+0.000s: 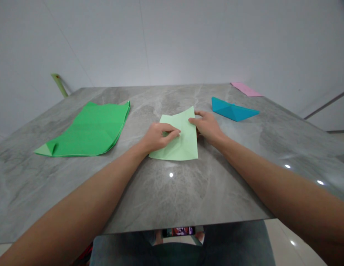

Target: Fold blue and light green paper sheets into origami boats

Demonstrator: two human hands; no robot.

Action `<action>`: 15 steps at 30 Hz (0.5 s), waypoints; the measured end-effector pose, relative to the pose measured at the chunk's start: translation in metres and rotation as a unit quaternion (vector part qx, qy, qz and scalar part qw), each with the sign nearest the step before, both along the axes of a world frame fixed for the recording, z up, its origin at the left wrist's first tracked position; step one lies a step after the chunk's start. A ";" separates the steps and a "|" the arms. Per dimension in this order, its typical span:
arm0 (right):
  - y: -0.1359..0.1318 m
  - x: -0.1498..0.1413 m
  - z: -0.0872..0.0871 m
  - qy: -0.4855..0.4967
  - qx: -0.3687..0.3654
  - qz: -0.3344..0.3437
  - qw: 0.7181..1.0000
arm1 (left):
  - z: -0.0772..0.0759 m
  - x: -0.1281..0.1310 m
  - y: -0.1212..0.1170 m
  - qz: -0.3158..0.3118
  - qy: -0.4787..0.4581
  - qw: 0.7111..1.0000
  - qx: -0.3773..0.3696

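Fingers (191,120) of the right hand (210,128) are being closed on the right edge of a pale green sheet (187,146), thumb on top. Over the sheet's middle, the left hand's thumb and fingertips are being pinched together; can't really tell if any paper's being caught there. The sheet is being supported on the grey desk (172,199), pretty much front and centre. Bright green paper (91,127) is being displayed to the left, folded blue paper (234,110) to the right, and a pink sheet (247,89) by the wall.
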State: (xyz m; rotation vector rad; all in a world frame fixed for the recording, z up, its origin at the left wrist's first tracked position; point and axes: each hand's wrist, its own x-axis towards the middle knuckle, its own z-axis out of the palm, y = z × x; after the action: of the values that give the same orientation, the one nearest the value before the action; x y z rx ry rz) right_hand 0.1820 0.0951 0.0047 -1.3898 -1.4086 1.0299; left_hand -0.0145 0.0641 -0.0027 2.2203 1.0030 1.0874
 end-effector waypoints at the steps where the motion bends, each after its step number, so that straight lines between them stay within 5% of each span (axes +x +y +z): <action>1: -0.001 -0.002 0.000 0.030 0.019 0.015 0.999 | 0.001 0.003 -0.002 0.015 0.022 0.999 0.036; 4: -0.007 -0.008 -0.001 0.097 0.065 0.072 0.991 | 0.006 0.011 -0.009 0.055 0.045 0.995 0.063; 9: -0.018 -0.014 0.002 0.054 0.153 0.184 0.969 | 0.010 0.014 -0.014 0.112 -0.008 0.993 0.043; 15: -0.028 -0.012 0.010 0.013 0.234 0.259 0.937 | 0.002 0.017 -0.009 0.125 -0.198 0.970 -0.058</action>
State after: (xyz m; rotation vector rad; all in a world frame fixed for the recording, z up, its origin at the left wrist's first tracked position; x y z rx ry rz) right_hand 0.1701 0.0674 0.0149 -0.6675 -1.9044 0.9350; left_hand 0.0029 0.0547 -0.0005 1.7200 1.1501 1.4687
